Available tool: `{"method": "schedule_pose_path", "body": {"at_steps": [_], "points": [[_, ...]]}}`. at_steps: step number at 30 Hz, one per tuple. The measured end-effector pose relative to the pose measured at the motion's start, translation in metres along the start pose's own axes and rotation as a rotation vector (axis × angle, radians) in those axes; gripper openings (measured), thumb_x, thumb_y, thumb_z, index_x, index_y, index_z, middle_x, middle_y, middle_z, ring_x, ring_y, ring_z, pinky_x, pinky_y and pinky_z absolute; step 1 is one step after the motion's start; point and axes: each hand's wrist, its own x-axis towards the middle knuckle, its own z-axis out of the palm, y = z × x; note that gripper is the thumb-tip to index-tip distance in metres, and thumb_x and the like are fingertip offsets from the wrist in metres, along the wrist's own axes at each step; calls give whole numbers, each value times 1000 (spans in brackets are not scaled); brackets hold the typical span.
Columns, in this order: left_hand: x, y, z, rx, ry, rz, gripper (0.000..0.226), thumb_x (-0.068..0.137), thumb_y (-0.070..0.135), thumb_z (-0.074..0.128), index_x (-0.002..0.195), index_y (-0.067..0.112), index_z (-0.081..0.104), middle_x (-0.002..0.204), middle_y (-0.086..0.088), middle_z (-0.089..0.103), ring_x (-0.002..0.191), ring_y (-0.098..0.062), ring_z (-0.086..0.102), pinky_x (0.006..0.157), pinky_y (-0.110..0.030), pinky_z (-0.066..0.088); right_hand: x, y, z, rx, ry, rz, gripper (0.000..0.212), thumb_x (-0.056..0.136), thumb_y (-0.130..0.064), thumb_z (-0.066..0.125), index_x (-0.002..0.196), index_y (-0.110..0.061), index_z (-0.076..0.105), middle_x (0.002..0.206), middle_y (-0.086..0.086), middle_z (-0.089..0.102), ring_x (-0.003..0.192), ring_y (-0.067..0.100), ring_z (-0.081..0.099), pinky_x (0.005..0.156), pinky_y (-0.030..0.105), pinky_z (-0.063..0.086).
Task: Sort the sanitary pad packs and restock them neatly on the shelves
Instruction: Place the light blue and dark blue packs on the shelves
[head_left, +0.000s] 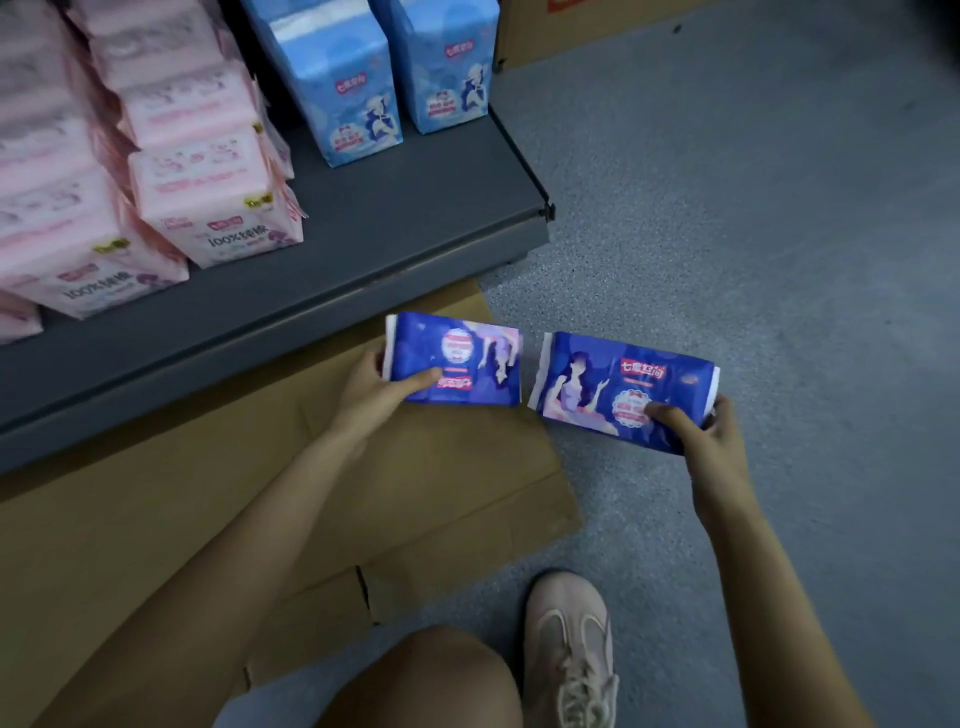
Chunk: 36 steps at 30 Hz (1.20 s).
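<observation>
A pale lace-up sneaker (569, 644) rests on speckled grey floor beside flattened brown cardboard (156, 519). The left hand (376, 389) grips one dark blue plastic pad pack (457, 358); the right hand (701, 431) grips another dark blue pack (623, 389), both below the grey metal shelf (395, 228) holding pink packs (218, 202) and light blue packs (337, 78).

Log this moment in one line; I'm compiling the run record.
left hand: holds dark blue pack | right hand: holds dark blue pack | shelf: pink, light blue packs
</observation>
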Motion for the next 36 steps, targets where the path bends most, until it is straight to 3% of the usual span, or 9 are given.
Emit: {"method": "schedule_pose_path", "body": {"at_steps": [4, 7, 10, 16, 20, 22, 25, 31, 36], "points": [[1, -14, -19, 102, 4, -81, 73, 70, 19, 84, 127, 13, 39, 116, 5, 53, 91, -6, 56, 70, -18, 44, 1, 4, 19, -46, -45, -39, 46, 79, -4, 73, 113, -8, 44, 95, 0, 58, 73, 0, 60, 57, 9, 47], [2, -11, -24, 168, -10, -82, 58, 69, 44, 81, 110, 20, 46, 101, 11, 59, 87, -3, 59, 66, -19, 45, -1, 8, 28, -58, -78, -66, 49, 78, -3, 74, 113, -10, 42, 98, -3, 58, 77, 0, 61, 60, 12, 50], [2, 0, -24, 309, -115, -84, 76, 48, 83, 62, 96, 23, 61, 92, 12, 68, 88, -9, 64, 82, -31, 51, -5, 13, 29, -77, -99, -85, 52, 77, -3, 75, 115, -13, 40, 106, -1, 57, 90, 9, 61, 73, 23, 54], [5, 23, -11, 409, -375, -143, 95, 45, 103, 20, 88, 32, 65, 86, 4, 74, 85, -17, 70, 86, -39, 50, -12, 19, 33, -174, -158, -134, 56, 75, -3, 77, 114, -17, 39, 106, -3, 56, 99, 22, 61, 86, 46, 53], [13, 30, -8, 591, 58, 0, 82, 73, 87, 35, 118, 23, 60, 114, 0, 65, 106, -22, 60, 86, -31, 42, -14, 21, 36, -228, -151, -180, 58, 73, -4, 78, 112, -18, 39, 102, -11, 55, 92, 14, 59, 85, 50, 52], [11, 28, -11, 555, 117, 9, 79, 77, 77, 49, 133, 21, 49, 128, -1, 59, 116, -22, 56, 88, -30, 41, -13, 22, 35, -231, -144, -177, 58, 73, -4, 79, 112, -19, 38, 102, -12, 55, 91, 10, 59, 85, 51, 52], [12, 14, -13, 380, 66, -73, 86, 69, 75, 61, 133, 19, 45, 128, -4, 59, 109, -19, 60, 90, -32, 49, -12, 24, 33, -219, -131, -167, 59, 73, -4, 79, 113, -18, 39, 102, -12, 54, 91, 9, 59, 85, 52, 51], [25, 20, -13, 707, -420, -232, 103, 38, 88, 57, 112, 19, 41, 106, 4, 67, 93, -16, 69, 90, -41, 54, -12, 25, 32, -260, -119, -166, 64, 68, -17, 83, 115, -16, 39, 100, -16, 54, 88, 3, 57, 84, 51, 51], [41, -3, 7, 640, -512, -249, 118, 31, 92, 58, 120, 15, 46, 107, 2, 69, 89, -15, 70, 84, -37, 56, -15, 29, 32, -291, -105, -171, 62, 69, -13, 82, 115, -14, 40, 99, -17, 53, 85, 1, 57, 82, 49, 51]]}}
